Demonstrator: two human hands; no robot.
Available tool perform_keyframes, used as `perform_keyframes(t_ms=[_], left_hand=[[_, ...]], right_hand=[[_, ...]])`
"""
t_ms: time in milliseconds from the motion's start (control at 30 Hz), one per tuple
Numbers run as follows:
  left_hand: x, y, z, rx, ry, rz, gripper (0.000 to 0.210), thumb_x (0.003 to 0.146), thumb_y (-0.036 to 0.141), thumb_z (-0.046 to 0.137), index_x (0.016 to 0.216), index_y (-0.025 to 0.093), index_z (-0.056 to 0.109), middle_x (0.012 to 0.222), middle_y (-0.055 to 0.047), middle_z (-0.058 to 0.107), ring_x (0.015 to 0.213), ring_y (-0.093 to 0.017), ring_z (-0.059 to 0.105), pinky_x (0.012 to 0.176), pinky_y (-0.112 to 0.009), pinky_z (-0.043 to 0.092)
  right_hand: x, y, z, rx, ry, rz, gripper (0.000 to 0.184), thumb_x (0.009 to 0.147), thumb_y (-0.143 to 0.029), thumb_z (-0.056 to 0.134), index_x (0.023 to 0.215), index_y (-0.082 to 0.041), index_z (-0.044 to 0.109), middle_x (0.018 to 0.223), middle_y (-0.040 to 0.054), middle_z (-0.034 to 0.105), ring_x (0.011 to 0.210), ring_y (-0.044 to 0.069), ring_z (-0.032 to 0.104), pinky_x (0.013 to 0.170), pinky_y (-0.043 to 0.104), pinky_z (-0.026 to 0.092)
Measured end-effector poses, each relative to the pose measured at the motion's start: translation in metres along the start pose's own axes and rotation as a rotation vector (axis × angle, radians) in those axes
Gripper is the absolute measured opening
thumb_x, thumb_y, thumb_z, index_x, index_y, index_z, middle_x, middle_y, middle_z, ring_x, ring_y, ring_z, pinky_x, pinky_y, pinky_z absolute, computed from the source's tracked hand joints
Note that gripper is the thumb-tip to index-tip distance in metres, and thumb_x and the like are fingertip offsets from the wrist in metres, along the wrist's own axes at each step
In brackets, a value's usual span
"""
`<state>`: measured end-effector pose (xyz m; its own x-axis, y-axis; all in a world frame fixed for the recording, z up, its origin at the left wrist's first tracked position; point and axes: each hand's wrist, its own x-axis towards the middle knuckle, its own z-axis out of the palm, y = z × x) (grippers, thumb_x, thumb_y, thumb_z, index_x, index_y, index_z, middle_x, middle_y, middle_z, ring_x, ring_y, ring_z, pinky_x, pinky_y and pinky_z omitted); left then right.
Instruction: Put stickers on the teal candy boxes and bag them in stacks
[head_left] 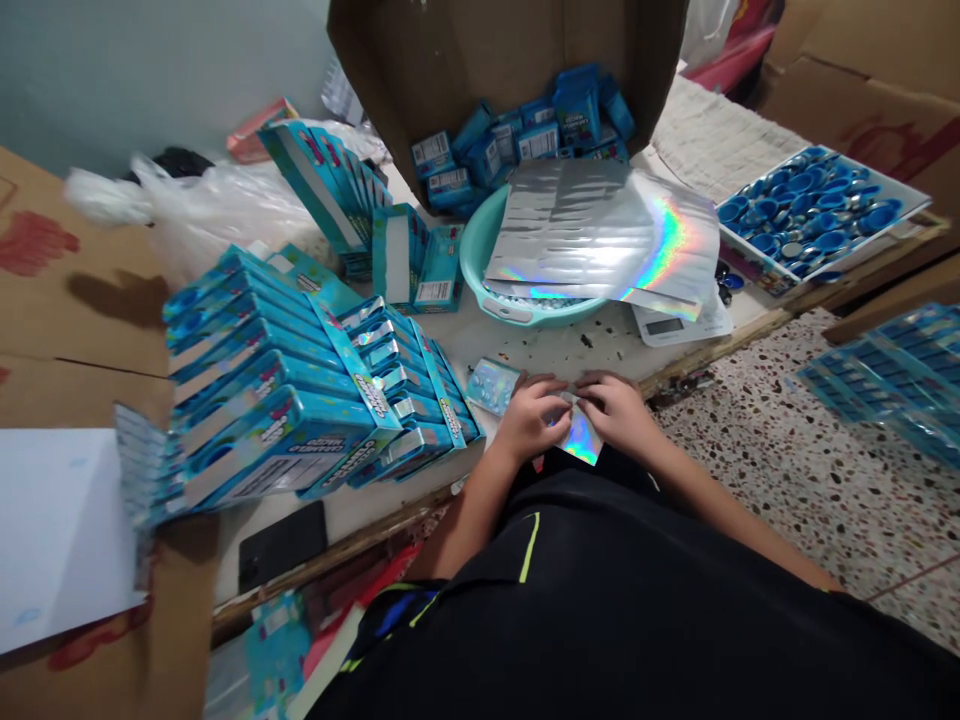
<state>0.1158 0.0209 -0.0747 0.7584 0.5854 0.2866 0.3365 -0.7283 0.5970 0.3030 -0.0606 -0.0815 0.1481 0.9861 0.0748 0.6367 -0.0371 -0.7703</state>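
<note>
My left hand [531,420] and my right hand [616,408] are close together at the table's front edge, fingers curled in. Between them they grip a small silver holographic pouch or sheet [583,440], its lower corner shining in rainbow colours. The fingers cover its upper part. Just beyond my left hand lies a flat, light-blue printed packet [493,386]. Behind the hands stands a turquoise basin [517,312] with small pale pieces inside. A fanned stack of silver holographic sheets [570,230] rests across it.
Blue printed display boxes [270,400] stand in rows at left. A black phone [283,546] lies near the front edge. At the back, a tilted carton [495,60] holds small blue boxes [540,140]. A white scale [686,325] and a tray of blue pieces [817,215] are on the right.
</note>
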Motion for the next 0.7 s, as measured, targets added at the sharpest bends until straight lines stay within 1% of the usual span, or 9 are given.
perform_keyframes(t_ms=[100,167,267,367,433,500,533,600,700], left_hand=[[-0.003,0.0,0.0,0.02,0.013,0.067,0.007,0.084,0.02,0.072,0.088,0.023,0.078,0.112,-0.007,0.078,0.121,-0.027,0.068,0.108,-0.049,0.053],[-0.004,0.0,0.001,0.025,0.008,0.132,0.006,0.085,0.02,0.071,0.087,0.022,0.077,0.107,-0.008,0.079,0.115,-0.026,0.07,0.104,-0.047,0.056],[-0.006,0.004,0.002,0.0,-0.042,0.2,0.006,0.088,0.021,0.069,0.087,0.02,0.074,0.102,-0.009,0.08,0.106,-0.025,0.073,0.096,-0.043,0.059],[-0.012,0.012,-0.002,-0.134,-0.082,0.151,0.005,0.09,0.023,0.068,0.089,0.02,0.072,0.097,-0.007,0.08,0.099,-0.021,0.075,0.1,-0.041,0.059],[-0.017,0.021,-0.007,-0.245,-0.053,0.04,0.004,0.091,0.024,0.068,0.091,0.021,0.07,0.094,-0.005,0.08,0.092,-0.018,0.076,0.101,-0.04,0.058],[-0.022,0.033,-0.013,-0.315,-0.004,-0.058,0.004,0.092,0.024,0.067,0.091,0.021,0.069,0.093,-0.004,0.08,0.087,-0.017,0.076,0.095,-0.036,0.061],[-0.024,0.04,-0.017,-0.331,0.017,-0.074,0.004,0.092,0.023,0.066,0.09,0.021,0.069,0.093,-0.004,0.079,0.088,-0.017,0.075,0.091,-0.034,0.061],[-0.026,0.054,-0.027,-0.326,0.054,-0.045,0.006,0.092,0.02,0.065,0.087,0.022,0.069,0.099,-0.005,0.079,0.094,-0.017,0.075,0.088,-0.031,0.062],[-0.026,0.075,-0.048,-0.284,0.156,0.052,0.008,0.092,0.017,0.066,0.086,0.022,0.07,0.11,-0.008,0.077,0.102,-0.018,0.075,0.092,-0.029,0.061]], right_hand=[[0.002,0.002,0.0,0.021,-0.014,0.0,0.022,0.091,-0.017,0.06,0.092,-0.021,0.082,0.113,0.0111,0.077,0.113,0.027,0.069,0.103,0.043,0.051],[0.003,0.003,0.001,0.015,-0.014,0.001,0.022,0.091,-0.018,0.06,0.092,-0.02,0.082,0.112,0.0112,0.077,0.112,0.028,0.069,0.104,0.043,0.051],[0.003,0.005,0.003,0.006,-0.008,0.011,0.022,0.09,-0.02,0.06,0.092,-0.019,0.082,0.111,0.0119,0.078,0.11,0.028,0.069,0.104,0.044,0.05],[0.003,0.005,0.006,0.002,0.005,0.015,0.023,0.089,-0.021,0.059,0.092,-0.019,0.081,0.112,0.0125,0.078,0.111,0.028,0.07,0.104,0.044,0.05],[0.003,0.005,0.007,-0.009,0.022,0.02,0.025,0.09,-0.023,0.056,0.091,-0.019,0.081,0.111,0.0126,0.078,0.11,0.028,0.07,0.103,0.044,0.051],[0.004,0.005,0.008,-0.021,0.036,0.024,0.027,0.091,-0.024,0.054,0.09,-0.019,0.08,0.11,0.0124,0.079,0.108,0.028,0.071,0.101,0.044,0.053],[0.005,0.005,0.007,-0.026,0.039,0.02,0.027,0.092,-0.024,0.053,0.09,-0.02,0.08,0.109,0.0124,0.079,0.108,0.028,0.071,0.101,0.044,0.053],[0.005,0.004,0.005,-0.039,0.035,0.001,0.028,0.092,-0.025,0.053,0.09,-0.02,0.08,0.108,0.013,0.079,0.107,0.03,0.072,0.1,0.045,0.055],[0.004,0.003,-0.002,-0.066,0.002,-0.058,0.027,0.094,-0.027,0.052,0.091,-0.025,0.079,0.108,0.0139,0.079,0.105,0.032,0.074,0.096,0.047,0.058]])
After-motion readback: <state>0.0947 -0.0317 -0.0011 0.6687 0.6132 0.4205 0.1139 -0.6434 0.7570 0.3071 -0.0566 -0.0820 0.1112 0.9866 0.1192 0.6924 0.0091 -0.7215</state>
